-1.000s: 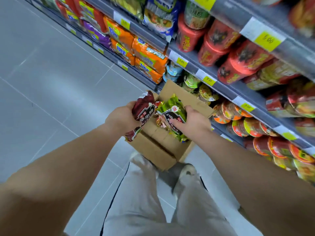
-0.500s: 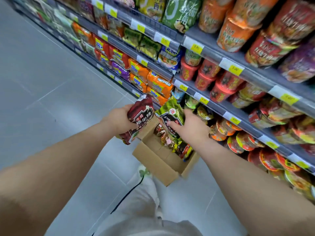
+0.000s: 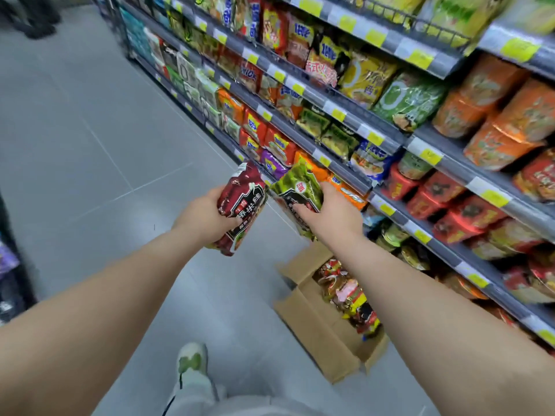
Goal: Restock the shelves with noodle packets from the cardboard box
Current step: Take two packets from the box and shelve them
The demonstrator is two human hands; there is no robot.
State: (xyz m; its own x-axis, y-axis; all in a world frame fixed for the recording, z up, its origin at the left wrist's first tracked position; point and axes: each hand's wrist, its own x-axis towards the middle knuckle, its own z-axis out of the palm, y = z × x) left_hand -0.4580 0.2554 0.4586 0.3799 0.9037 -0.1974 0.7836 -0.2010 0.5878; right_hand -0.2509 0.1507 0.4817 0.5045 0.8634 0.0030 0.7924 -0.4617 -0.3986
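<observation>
My left hand point(image 3: 204, 217) grips a dark red noodle packet point(image 3: 243, 205) held upright in front of me. My right hand point(image 3: 330, 214) grips a green noodle packet point(image 3: 297, 190) just to its right, close to the shelf edge. The open cardboard box point(image 3: 318, 331) stands on the floor below my right forearm, against the shelf unit, with several colourful packets inside. The shelves point(image 3: 339, 166) run along the right, stocked with packets and cup noodles.
Grey tiled floor point(image 3: 90, 145) stretches to the left along the aisle. My foot in a white shoe point(image 3: 192, 367) is at the bottom middle. A dark display edge point(image 3: 9, 250) stands at the far left. Another person's legs point(image 3: 36, 16) show at the top left.
Both hands have risen away from the box with their packets. The view has lifted, so the box now lies lower and more upper shelves show.
</observation>
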